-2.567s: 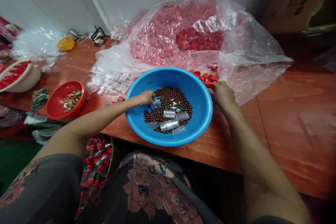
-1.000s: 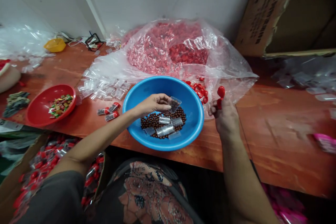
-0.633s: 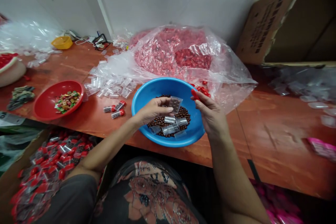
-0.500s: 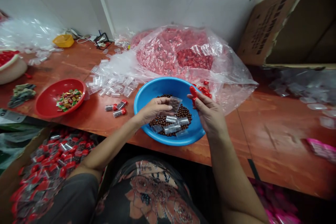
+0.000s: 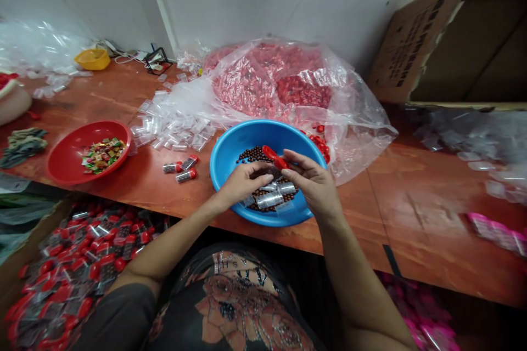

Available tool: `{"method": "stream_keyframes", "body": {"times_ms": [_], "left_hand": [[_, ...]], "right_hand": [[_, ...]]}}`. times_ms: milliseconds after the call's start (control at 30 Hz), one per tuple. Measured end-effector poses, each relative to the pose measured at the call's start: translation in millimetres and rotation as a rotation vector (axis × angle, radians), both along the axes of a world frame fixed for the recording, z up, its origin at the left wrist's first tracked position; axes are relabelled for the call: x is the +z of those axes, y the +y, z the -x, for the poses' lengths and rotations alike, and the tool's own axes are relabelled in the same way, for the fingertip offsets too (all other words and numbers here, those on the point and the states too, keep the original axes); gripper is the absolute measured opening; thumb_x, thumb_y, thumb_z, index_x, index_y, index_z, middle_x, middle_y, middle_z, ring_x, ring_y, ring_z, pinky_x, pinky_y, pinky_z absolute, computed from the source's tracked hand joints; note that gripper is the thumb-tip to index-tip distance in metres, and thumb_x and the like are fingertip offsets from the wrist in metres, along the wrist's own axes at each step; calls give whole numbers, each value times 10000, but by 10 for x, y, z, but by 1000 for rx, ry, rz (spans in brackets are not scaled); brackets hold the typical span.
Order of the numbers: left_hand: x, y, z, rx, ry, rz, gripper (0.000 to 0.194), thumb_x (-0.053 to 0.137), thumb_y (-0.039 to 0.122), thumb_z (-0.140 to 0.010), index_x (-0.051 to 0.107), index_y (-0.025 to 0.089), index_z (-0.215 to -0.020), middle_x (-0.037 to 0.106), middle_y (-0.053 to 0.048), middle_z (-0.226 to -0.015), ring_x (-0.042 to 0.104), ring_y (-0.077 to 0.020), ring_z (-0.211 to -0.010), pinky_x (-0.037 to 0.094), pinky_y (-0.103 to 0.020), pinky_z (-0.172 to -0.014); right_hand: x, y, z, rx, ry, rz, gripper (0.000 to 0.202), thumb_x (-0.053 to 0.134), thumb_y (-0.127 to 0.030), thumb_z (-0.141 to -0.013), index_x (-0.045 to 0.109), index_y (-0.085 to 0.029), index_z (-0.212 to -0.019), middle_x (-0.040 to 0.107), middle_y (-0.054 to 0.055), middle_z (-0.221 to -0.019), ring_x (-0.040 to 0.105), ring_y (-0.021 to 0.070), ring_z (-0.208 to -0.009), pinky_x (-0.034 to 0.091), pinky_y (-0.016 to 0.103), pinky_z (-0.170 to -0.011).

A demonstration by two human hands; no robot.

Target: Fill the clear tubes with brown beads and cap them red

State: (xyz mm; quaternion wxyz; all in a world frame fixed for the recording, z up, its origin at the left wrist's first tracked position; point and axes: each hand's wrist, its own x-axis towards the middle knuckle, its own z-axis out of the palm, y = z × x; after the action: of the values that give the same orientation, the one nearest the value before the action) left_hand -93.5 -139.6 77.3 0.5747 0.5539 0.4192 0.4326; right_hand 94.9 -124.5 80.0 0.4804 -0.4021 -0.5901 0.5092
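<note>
Left hand (image 5: pixel 242 182) pinches small clear plastic tube (image 5: pixel 275 172), right hand (image 5: pixel 315 184) grips glossy red plastic cap piece (image 5: pixel 281 163), both above round blue plastic bowl (image 5: pixel 263 222) holding shiny brown round beads (image 5: pixel 251 154). To do it well: tube mouth up, cap lined up square, thumb pressure even, hands low over bowl so spills drop back in. Tube mostly behind fingers; fill level and cap-to-tube contact can't tell. Cap one part or two, unclear. Round white bowl (image 5: pixel 15 107) cut off at left edge
</note>
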Motion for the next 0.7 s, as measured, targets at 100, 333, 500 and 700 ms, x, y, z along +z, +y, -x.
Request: {"method": "stream_keyframes", "body": {"times_ms": [100, 333, 500, 700], "left_hand": [[-16, -21, 5, 21, 32, -36, 326, 685, 260, -805, 724, 148, -1108, 751, -89, -1109, 696, -217, -1001, 514, -352, -942], [-49, -81, -23, 119, 113, -71, 339, 677, 299, -832, 724, 130, -1121, 748, -105, -1126, 695, -236, -1036, 514, -366, -960], [-41, -138, -36, 135, 157, -103, 305, 660, 299, -852, 737, 149, -1106, 749, -97, -1127, 694, -232, -1043, 508, -371, -976], [17, -200, -68, 172, 231, -180, 237, 670, 265, -854, 754, 190, -1063, 753, -82, -1094, 687, -220, -1032, 498, -372, -984]], "right_hand": [[19, -26, -35, 8, -149, -178, 320, 695, -288, -863, 700, -329, -1180, 719, 16, -1174, 683, 191, -1092, 564, 421, -997], [-71, -113, 3, -46, -554, -607, 608, 727, -311, -843, 529, -290, -1418, 627, 110, -1310, 614, 257, -1211, 548, 433, -1013], [-120, -149, 48, -118, -414, -564, 377, 596, -253, -939, 628, -334, -1306, 696, 58, -1190, 670, 195, -1092, 573, 389, -953], [-148, -254, 119, -241, -213, -379, 259, 623, -273, -913, 728, -370, -1130, 740, 11, -1088, 689, 203, -1033, 575, 435, -950]]}}
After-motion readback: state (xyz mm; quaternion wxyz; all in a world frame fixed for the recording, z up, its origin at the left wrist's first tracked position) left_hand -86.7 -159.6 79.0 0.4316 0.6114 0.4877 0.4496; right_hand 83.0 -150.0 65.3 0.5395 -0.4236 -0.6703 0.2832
